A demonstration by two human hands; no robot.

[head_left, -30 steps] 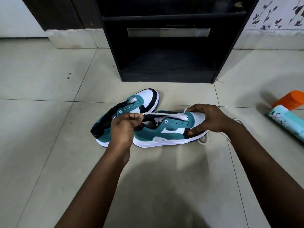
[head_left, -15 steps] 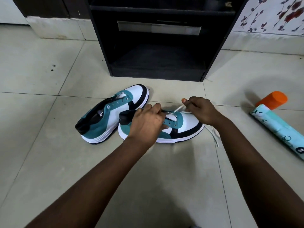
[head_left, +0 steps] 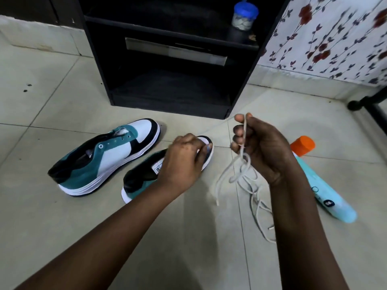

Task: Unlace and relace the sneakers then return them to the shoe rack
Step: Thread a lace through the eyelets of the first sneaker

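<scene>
While we work seated low over the tiled floor (head_left: 62, 227), the scene reads near to far:
Loose lace: a white lace (head_left: 256, 203) trails on the tiles beside our right forearm — free of any shoe.
Right hand: our right hand (head_left: 259, 147) is clenched around a second white lace (head_left: 244, 130), lifted so the slack hangs clear, we judge, of the shoe.
Left hand: our left hand (head_left: 184, 162) presses down on the near sneaker (head_left: 138, 186), fingers curled at its toe — likely steadying it; whether it pinches anything we cannot tell.
Far sneaker: the far sneaker (head_left: 104, 155) lies just beside it, eyelets bare.
Tube: a pale blue tube with an orange cap (head_left: 322, 189) lies to the right.
Shoe rack: the black shoe rack (head_left: 173, 59) stands beyond, its bottom shelf vacant for the pair.
Jar: a blue-lidded jar (head_left: 244, 16) on the upper shelf holds pale lumps, too blurred to name.
</scene>
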